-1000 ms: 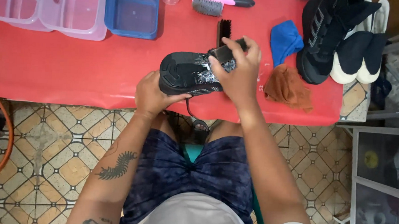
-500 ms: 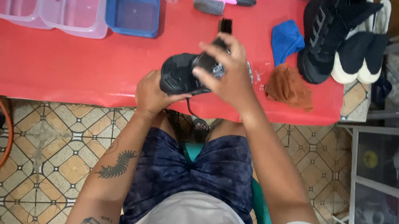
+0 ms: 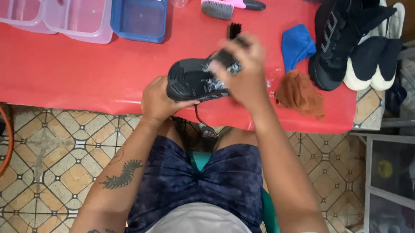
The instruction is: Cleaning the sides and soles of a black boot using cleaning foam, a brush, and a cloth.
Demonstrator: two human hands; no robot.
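Black shoe (image 3: 190, 78), worktop (image 3: 77, 72) near edge: left hand (image 3: 158, 100) clasps heel; right hand (image 3: 245, 71), closed on brush (image 3: 227, 61), now shifted toeward, scrubbing ongoing.

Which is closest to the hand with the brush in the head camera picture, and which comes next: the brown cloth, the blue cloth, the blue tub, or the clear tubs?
From the right hand:
1. Brown cloth, just to its right on the red table.
2. Blue cloth, up and to the right.
3. Blue tub, up and to the left.
4. Clear tubs, far left corner.
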